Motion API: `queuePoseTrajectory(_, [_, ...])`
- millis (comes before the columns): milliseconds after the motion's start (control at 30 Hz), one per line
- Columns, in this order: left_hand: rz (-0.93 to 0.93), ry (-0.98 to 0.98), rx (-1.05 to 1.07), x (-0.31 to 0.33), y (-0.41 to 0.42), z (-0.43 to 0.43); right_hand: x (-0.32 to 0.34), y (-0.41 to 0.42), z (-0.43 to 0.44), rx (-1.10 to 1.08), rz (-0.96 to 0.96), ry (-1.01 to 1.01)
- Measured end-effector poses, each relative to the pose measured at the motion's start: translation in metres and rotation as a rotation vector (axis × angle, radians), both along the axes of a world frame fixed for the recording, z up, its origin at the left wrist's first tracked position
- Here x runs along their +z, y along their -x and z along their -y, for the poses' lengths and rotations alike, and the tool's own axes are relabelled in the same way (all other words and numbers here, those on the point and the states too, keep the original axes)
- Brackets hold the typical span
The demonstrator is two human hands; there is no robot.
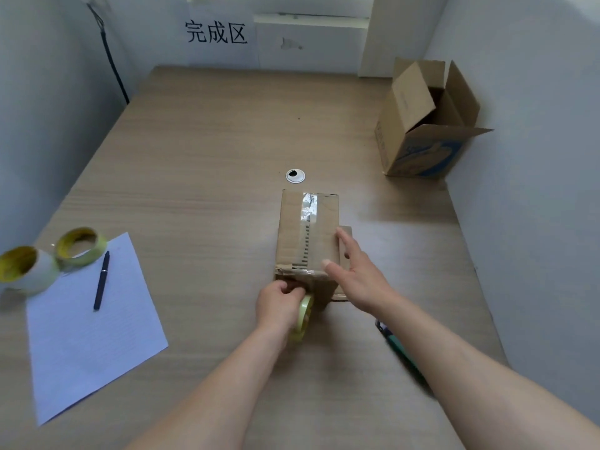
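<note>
A small cardboard box lies in the middle of the wooden table, its top flaps closed, with old silvery tape along the far half of the seam. My right hand lies flat on the box's right top edge, fingers straight. My left hand grips a yellowish roll of clear tape against the box's near end face, fingers curled at the roll's top.
Two more tape rolls sit at the left edge beside a white sheet of paper with a black pen. An open cardboard box stands at the back right. A cable grommet lies behind the small box. A dark and green tool lies under my right forearm.
</note>
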State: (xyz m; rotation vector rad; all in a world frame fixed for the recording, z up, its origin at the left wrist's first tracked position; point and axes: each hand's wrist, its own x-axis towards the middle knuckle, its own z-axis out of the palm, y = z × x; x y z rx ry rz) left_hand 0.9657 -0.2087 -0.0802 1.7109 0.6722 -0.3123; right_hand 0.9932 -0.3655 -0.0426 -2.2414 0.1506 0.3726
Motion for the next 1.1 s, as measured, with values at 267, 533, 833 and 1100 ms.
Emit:
queuePoseTrajectory(267, [0.032, -0.032, -0.044, -0.004, -0.002, -0.002, -0.060, 0.123, 0.071, -0.074, -0.101, 0.793])
queuePoseTrajectory(533, [0.047, -0.016, -0.064, -0.002, -0.003, -0.004, -0.082, 0.147, 0.080, -0.238, 0.024, 0.413])
queuePoseTrajectory(833, [0.069, -0.060, -0.095, -0.010, -0.005, -0.006, -0.016, 0.094, 0.024, 0.109, 0.475, 0.260])
queuePoseTrajectory(1100, [0.072, -0.209, -0.079, -0.002, -0.002, -0.005, -0.022, 0.067, 0.016, 0.198, 0.605, 0.433])
